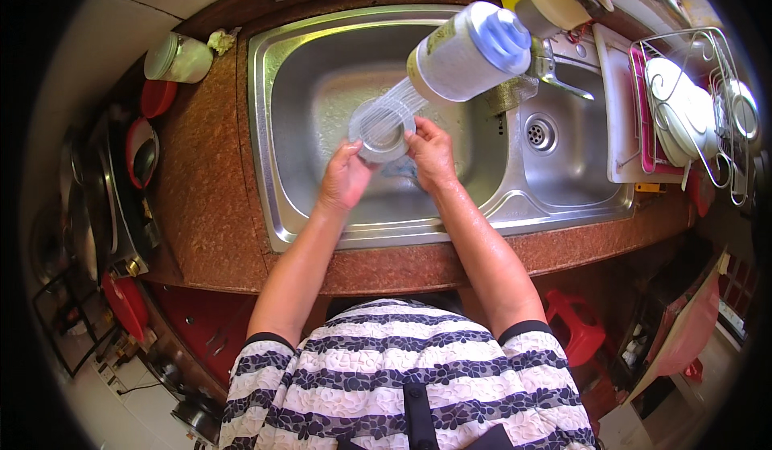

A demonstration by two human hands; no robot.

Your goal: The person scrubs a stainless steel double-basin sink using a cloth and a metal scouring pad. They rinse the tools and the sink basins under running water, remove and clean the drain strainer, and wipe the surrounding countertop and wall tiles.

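Note:
Both of my hands are over the large basin of a stainless steel sink (301, 166). Between them is a round, clear container or lid (381, 153); which of the two I cannot tell. My left hand (348, 175) grips its left rim, and my right hand (433, 151) grips the right rim. Streams of water (395, 109) fall onto it from a white faucet filter (461, 58) with a blue part. Beneath my hands, something bluish (401, 168) lies in the basin, partly hidden. Both forearms look wet.
A small basin with a drain (538, 133) and a metal faucet (555, 73) are to the right. Beyond stands a wire dish rack (718, 40) with white plates (672, 100). On the left counter are a lidded jar (190, 58), a red bowl (136, 142) and a gas stove (114, 202).

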